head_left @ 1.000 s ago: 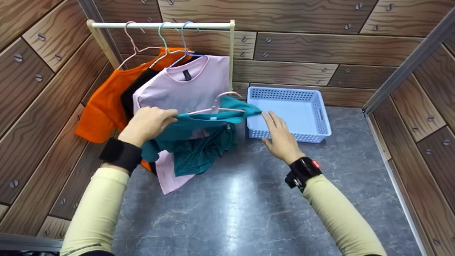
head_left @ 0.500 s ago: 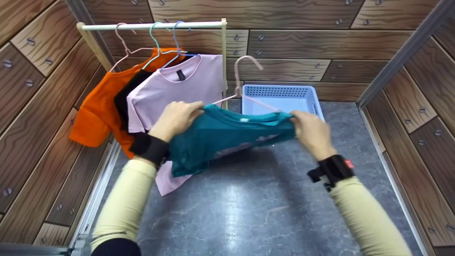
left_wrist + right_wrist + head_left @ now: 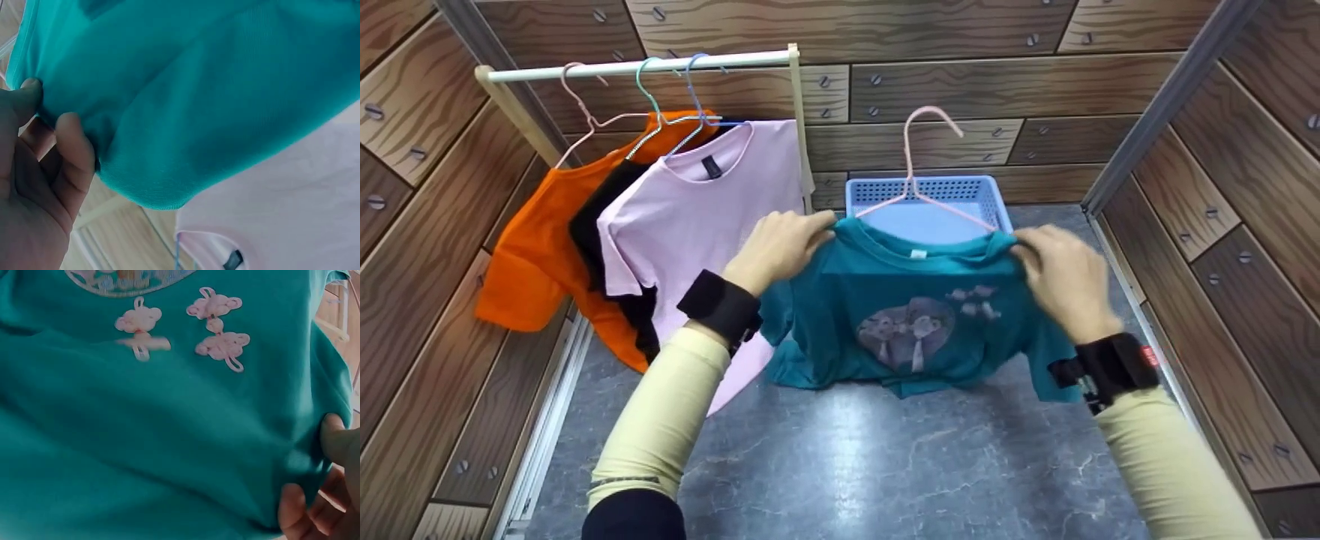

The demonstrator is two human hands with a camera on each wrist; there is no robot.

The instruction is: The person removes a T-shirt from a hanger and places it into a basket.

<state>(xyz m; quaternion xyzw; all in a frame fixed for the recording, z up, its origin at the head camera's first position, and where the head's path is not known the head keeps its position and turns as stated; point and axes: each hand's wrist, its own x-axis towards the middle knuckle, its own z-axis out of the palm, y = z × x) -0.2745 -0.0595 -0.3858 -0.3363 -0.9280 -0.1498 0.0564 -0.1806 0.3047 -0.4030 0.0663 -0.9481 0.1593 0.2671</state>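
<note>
A teal T-shirt (image 3: 825, 315) with a pale print on its chest hangs spread between both hands, its front toward me. Inside its neck sits a pink hanger (image 3: 910, 176), hook upward. My left hand (image 3: 780, 247) pinches the shirt at the left shoulder; in the left wrist view, thumb and fingers of that hand (image 3: 39, 180) grip the teal cloth. At the other shoulder my right hand (image 3: 1069, 281) pinches the fabric. The right wrist view has the right hand's thumb and fingers (image 3: 332, 478) on the cloth beside the printed knots.
On the left stands a clothes rack (image 3: 615, 67) bearing an orange shirt (image 3: 532, 262), a black garment (image 3: 592, 214) and a pale pink shirt (image 3: 697, 217) on hangers. A blue basket (image 3: 990, 199) sits behind the teal shirt. Wood-patterned walls surround the grey floor (image 3: 840, 465).
My right hand has taken hold of the teal shirt's right shoulder. The shirt and hanger have moved right, away from the rack, and the printed front has spread open toward me.
</note>
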